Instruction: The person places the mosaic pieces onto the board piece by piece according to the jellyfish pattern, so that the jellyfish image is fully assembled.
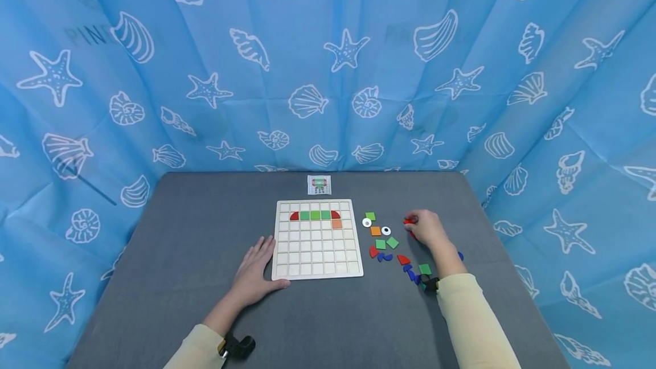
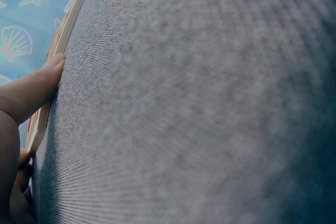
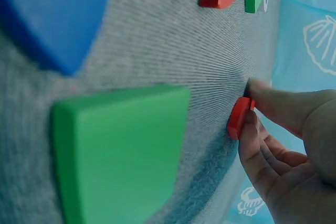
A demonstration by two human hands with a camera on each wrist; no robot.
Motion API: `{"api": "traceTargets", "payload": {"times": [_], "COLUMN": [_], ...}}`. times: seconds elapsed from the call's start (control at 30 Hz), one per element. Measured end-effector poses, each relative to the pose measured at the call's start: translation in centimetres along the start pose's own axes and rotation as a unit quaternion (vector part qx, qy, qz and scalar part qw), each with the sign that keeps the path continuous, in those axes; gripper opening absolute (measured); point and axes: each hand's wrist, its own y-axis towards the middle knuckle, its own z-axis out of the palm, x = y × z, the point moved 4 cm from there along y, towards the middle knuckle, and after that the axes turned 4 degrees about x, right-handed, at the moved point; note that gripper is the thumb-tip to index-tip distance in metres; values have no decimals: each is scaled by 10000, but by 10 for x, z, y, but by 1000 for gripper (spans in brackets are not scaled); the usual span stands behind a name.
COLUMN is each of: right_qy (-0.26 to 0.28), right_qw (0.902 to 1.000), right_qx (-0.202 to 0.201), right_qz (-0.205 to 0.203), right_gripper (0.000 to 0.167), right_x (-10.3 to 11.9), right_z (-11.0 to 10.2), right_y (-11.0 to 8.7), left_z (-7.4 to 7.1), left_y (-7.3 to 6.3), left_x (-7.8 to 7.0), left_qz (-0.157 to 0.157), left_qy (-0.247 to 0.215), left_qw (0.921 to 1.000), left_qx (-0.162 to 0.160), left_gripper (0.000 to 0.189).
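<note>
A pale gridded board (image 1: 299,255) lies on the grey table. One row of it holds a red quarter-round piece at each end and green squares between, with an orange square (image 1: 336,224) below the right end. My left hand (image 1: 254,272) rests at the board's lower left, fingers spread along its side and thumb at the near corner. Right of the board, my right hand (image 1: 427,228) pinches a red piece (image 3: 239,118) between thumb and finger, close to the tabletop. The fingers partly cover that piece, so its full shape is hidden.
Loose pieces lie between board and right arm: green squares (image 1: 380,244), an orange square (image 1: 376,231), white discs (image 1: 386,231), red quarter-rounds (image 1: 403,259) and blue pieces (image 1: 388,257). A small pattern card (image 1: 319,185) lies behind the board. A blue shell-print curtain (image 1: 307,130) surrounds the table.
</note>
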Motion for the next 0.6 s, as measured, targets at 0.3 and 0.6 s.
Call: {"api": "traceTargets", "payload": {"times": [0.3, 0.6], "right_qy": [53, -232], "right_qw": [10000, 9991], "right_qx": [82, 197], "right_qz": [3, -292], "right_gripper": [36, 33], "right_x": [3, 6], "right_z": [0, 0], "right_y": [0, 3], "left_z": [-2, -4], "left_y": [-2, -3], "left_x": [-3, -4], "left_qz": [197, 300], "left_qy": [-38, -86], "left_qw": [9997, 9992], "left_qx": [-161, -237], "left_gripper": [117, 115]}}
